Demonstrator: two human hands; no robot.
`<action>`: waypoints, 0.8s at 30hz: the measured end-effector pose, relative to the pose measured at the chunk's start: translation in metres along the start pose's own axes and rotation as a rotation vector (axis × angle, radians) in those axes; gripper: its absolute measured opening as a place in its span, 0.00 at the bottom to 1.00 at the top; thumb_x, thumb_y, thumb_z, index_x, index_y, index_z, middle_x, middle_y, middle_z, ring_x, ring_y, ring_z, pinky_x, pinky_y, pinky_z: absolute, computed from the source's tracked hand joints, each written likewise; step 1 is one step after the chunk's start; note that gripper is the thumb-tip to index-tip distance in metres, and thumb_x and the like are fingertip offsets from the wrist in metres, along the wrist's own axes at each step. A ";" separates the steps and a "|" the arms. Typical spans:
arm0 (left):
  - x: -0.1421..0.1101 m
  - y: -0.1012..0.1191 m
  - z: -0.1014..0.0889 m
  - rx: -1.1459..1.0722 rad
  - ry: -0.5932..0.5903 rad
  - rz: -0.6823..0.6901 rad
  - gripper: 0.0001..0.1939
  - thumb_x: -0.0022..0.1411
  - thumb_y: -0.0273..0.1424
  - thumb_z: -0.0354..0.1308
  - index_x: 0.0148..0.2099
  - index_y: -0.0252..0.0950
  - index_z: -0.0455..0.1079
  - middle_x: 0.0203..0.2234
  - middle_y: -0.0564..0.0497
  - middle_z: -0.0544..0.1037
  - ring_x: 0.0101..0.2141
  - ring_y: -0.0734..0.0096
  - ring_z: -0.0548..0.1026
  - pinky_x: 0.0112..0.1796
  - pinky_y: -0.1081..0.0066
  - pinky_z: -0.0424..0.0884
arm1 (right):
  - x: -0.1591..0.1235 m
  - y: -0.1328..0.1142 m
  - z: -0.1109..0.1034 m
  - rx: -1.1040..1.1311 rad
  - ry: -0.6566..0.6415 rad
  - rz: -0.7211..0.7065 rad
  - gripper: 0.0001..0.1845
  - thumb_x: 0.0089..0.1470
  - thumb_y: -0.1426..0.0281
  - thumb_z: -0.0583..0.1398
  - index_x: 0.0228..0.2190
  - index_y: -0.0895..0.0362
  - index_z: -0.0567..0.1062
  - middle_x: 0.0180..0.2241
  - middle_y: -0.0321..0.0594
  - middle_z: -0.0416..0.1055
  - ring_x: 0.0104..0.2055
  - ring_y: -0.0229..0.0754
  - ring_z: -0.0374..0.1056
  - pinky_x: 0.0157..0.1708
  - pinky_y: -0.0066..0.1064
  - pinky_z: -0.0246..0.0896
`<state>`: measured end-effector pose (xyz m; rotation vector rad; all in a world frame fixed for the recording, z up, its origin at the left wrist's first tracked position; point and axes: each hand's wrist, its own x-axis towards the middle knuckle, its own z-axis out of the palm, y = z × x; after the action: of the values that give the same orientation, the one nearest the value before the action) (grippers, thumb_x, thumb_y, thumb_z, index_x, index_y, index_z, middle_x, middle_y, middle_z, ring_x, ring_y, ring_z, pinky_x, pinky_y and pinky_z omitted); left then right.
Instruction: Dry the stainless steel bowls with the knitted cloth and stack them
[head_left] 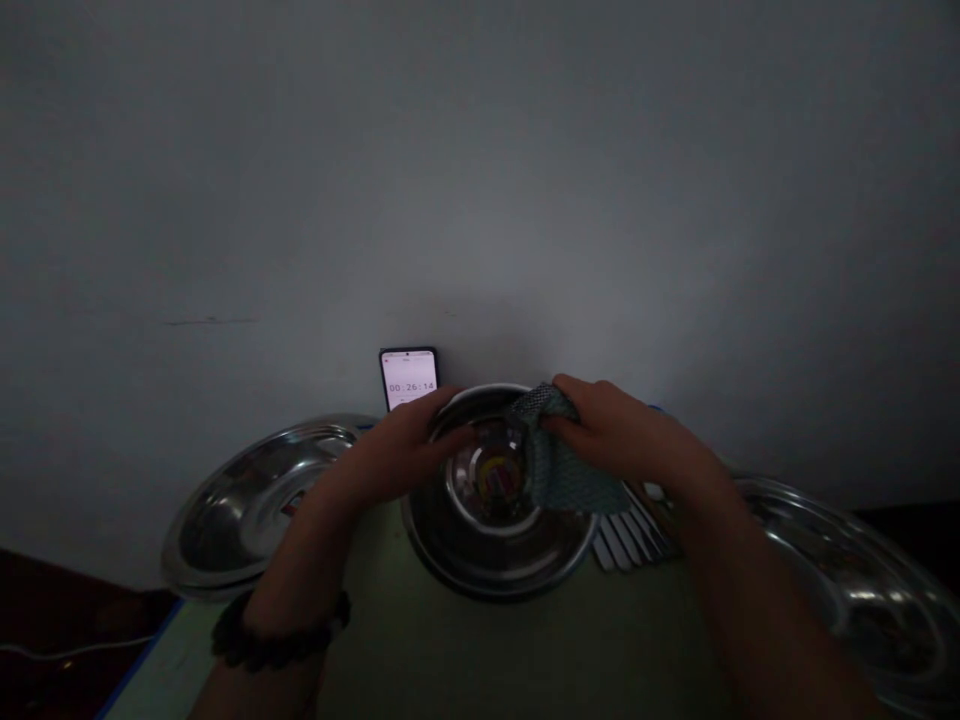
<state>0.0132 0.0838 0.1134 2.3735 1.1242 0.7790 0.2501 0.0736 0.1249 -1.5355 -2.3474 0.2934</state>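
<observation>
Steel bowl (487,565) is central over the tabletop (450,660), mouth facing the person, perhaps to keep its inside within reach. The left hand (397,450) grips the far-left rim, thumb inside, apparently as a steadying hold. The right hand (611,425) pinches a teal cloth (570,480) between thumb and fingers, draped over the rim. A phone (409,375) stands upright beyond, likely so its timer reads easily; flat metal cutlery (624,540) lies just right.

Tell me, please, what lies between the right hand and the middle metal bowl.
In the head view, a blue-green cloth lies between the right hand and the middle metal bowl.
</observation>
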 end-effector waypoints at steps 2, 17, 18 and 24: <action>0.000 -0.002 -0.002 0.006 0.051 -0.004 0.12 0.60 0.37 0.55 0.46 0.41 0.70 0.35 0.50 0.80 0.34 0.64 0.78 0.35 0.67 0.74 | 0.000 0.000 -0.001 0.012 0.070 0.014 0.04 0.56 0.68 0.53 0.33 0.55 0.66 0.31 0.42 0.73 0.32 0.43 0.68 0.29 0.30 0.54; -0.007 0.002 -0.006 -0.385 0.059 -0.069 0.13 0.60 0.35 0.56 0.47 0.46 0.74 0.36 0.51 0.82 0.35 0.62 0.79 0.37 0.61 0.75 | 0.006 -0.008 0.000 0.338 0.720 0.037 0.14 0.57 0.60 0.56 0.37 0.56 0.75 0.32 0.39 0.76 0.32 0.42 0.70 0.33 0.32 0.61; -0.006 0.004 -0.006 -0.407 0.076 -0.098 0.14 0.60 0.35 0.57 0.48 0.45 0.74 0.35 0.51 0.82 0.33 0.62 0.79 0.37 0.61 0.75 | 0.006 -0.008 0.001 0.340 0.705 0.017 0.15 0.58 0.60 0.54 0.39 0.56 0.75 0.33 0.41 0.76 0.34 0.42 0.70 0.34 0.32 0.61; -0.005 0.016 -0.013 -0.471 0.187 -0.290 0.20 0.57 0.32 0.58 0.53 0.41 0.71 0.38 0.48 0.81 0.38 0.59 0.78 0.40 0.61 0.73 | 0.009 -0.005 0.011 0.309 0.576 -0.051 0.21 0.56 0.65 0.57 0.50 0.59 0.69 0.42 0.47 0.75 0.41 0.47 0.71 0.40 0.36 0.63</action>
<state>0.0117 0.0714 0.1309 1.7360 1.1685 1.0419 0.2379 0.0801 0.1177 -1.2090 -1.7920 0.1622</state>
